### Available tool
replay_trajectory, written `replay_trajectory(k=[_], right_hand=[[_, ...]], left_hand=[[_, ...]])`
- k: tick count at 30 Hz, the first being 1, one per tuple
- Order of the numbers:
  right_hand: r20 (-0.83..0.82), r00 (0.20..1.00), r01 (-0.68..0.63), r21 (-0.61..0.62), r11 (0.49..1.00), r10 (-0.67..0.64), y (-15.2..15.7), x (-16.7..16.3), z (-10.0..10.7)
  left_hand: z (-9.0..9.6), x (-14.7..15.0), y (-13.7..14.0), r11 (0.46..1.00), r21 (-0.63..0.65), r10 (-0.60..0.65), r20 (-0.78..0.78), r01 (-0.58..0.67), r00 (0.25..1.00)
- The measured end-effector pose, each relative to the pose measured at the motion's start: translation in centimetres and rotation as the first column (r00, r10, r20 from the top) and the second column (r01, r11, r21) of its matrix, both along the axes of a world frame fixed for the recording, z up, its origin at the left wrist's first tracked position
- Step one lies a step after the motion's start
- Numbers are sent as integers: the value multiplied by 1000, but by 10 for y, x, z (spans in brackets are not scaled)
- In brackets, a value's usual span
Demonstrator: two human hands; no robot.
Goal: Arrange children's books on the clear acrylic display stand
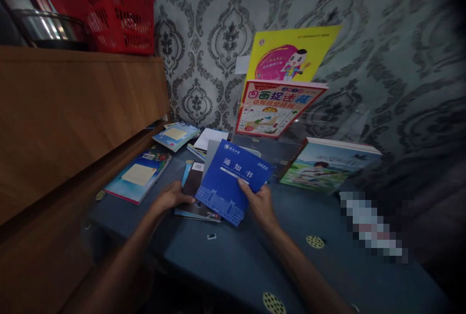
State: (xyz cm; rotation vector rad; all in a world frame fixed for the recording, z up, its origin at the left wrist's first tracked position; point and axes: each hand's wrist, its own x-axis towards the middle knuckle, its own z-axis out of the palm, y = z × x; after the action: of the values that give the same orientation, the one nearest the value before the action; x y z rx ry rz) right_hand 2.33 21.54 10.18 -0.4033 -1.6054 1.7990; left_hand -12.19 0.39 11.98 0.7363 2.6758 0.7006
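A red basket [127,13] sits atop a wooden cabinet [80,105] at left, beside a table [233,260] spread with books. A blue-backed book [145,166] lies near the table's left edge, where a stray elbow could nudge it off. The person's left hand [169,197] touches a dark-covered book [191,185] on the tabletop; whether its fingers pinch anything cannot be told. Just right, a blue booklet [225,185] marked 2022 tilts above that book, clamped in the right hand [260,202], thumb across the cover. Held mainly by its right side, the booklet could sag or twist loose if the thumb slackens, and lifting with both hands could drag the dark-covered book along. Beyond, a red-bordered book [271,112] stands before a yellow book [291,52]; a bump might topple the pair. A green-covered book [320,166] rests at right.
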Motion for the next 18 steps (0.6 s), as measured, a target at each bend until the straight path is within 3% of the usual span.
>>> replay_trajectory(k=[4,6,10,13,15,17,18], right_hand=[[-48,999,-20,-67,998,16,-2,2,-7],[-84,996,-14,-120,993,4,1,2,-10],[-139,985,81,-126,989,-99,8,1,-7],[-192,968,165,-1,986,-162,8,-5,6],[-231,965,160,149,976,-123,4,-16,13],[-265,964,101,373,922,2,-1,-31,15],[-261,961,58,503,862,88,-4,-39,13]], left_hand=[[-5,-3,3,995,97,28,58,-34,998],[-7,0,6,975,222,-10,139,-21,990],[-12,8,-2,841,528,-97,355,-114,930],[-17,13,-28,788,564,-43,451,-247,892],[-18,17,-51,773,544,26,487,-326,873],[-15,23,-77,757,515,90,527,-402,845],[-13,27,-91,751,500,119,541,-432,832]])
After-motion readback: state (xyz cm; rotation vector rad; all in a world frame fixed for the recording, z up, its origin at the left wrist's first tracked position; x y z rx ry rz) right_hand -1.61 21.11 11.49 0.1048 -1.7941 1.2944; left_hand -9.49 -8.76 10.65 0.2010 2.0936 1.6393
